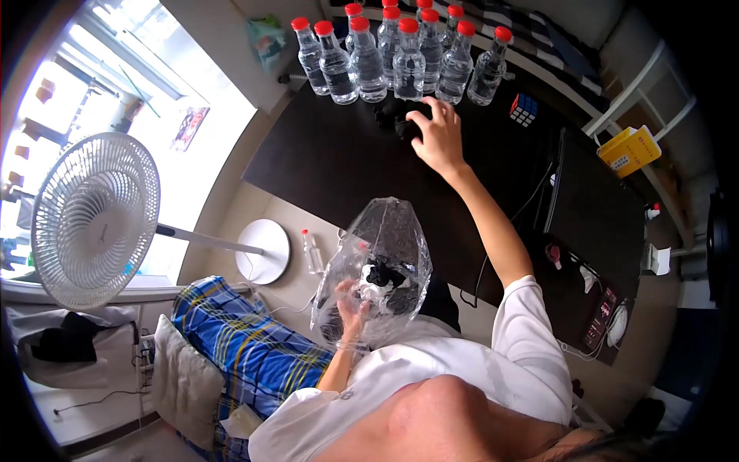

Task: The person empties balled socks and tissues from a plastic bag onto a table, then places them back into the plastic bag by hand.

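My left hand (352,309) is low in front of my body, seen partly through a large clear plastic bag (408,231) that it holds up. Inside the bag sits a bundle of black and white items (383,276); their kind is unclear. My right hand (440,137) reaches over the dark table, fingers apart and curved. Just left of its fingertips lie small black objects (389,115), too dark to name. Behind them stand several clear bottles with red caps (408,65), filled with clear liquid.
On the dark table (331,154) are a puzzle cube (524,110), cables and a white mouse (616,327). A yellow box (630,151) is at the right. A white fan (96,223) stands left, and a red-capped bottle (312,252) is on the floor.
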